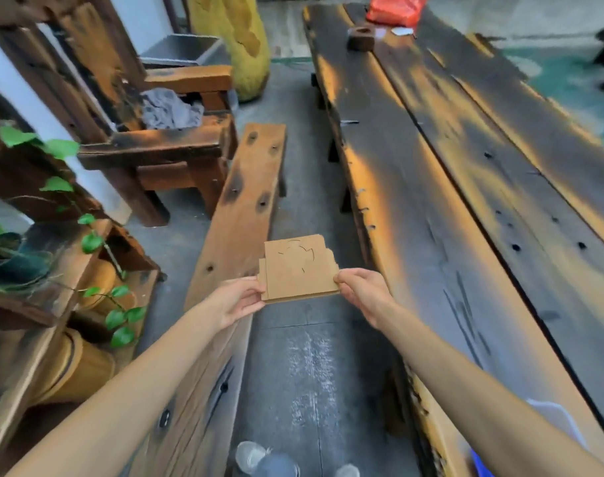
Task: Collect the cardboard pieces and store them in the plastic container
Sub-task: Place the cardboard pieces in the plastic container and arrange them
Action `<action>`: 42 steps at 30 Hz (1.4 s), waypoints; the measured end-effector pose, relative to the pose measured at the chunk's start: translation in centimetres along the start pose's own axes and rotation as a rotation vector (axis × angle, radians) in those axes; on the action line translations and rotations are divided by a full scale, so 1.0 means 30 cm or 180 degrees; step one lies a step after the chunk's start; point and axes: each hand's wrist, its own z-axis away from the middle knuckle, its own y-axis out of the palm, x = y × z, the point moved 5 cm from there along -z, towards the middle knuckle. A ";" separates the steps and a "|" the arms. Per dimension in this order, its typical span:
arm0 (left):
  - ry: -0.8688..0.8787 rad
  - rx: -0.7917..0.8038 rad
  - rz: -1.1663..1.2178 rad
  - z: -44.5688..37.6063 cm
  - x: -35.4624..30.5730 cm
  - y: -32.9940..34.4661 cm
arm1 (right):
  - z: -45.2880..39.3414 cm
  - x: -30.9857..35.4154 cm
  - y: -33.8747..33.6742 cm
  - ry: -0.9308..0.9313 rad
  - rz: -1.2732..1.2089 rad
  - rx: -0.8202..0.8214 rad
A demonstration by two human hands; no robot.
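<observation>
A flat stack of brown cardboard pieces (299,268) hangs in the air over the gap between the bench and the long table. My left hand (238,299) grips the stack's left edge and my right hand (362,292) grips its right edge. The top piece has curved cut lines in it. At the bottom right, on the table's near end, a pale translucent plastic container (557,425) shows partly behind my right forearm, with a blue part (479,464) below it.
A long dark wooden table (466,184) runs along the right, with a red bag (395,8) and a small wooden block (361,37) at its far end. A wooden bench (245,187) lies on the left. Beyond it are a wooden chair (149,132) and plants (87,235).
</observation>
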 end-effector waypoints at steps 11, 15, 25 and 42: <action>-0.0088 0.0418 -0.0893 -0.062 0.176 0.520 | 0.186 -0.145 -0.579 0.0084 -0.0375 -0.0963; -0.0005 0.0622 -0.1292 -0.045 0.229 0.691 | 0.274 -0.212 -0.746 0.0087 -0.0534 -0.1314; -0.0059 0.1340 -0.2258 0.013 0.400 1.078 | 0.547 -0.442 -1.056 0.0348 -0.0855 -0.2066; 0.0605 0.2506 -0.4114 0.120 0.736 1.426 | 0.949 -0.794 -1.133 0.1258 -0.1367 -0.3087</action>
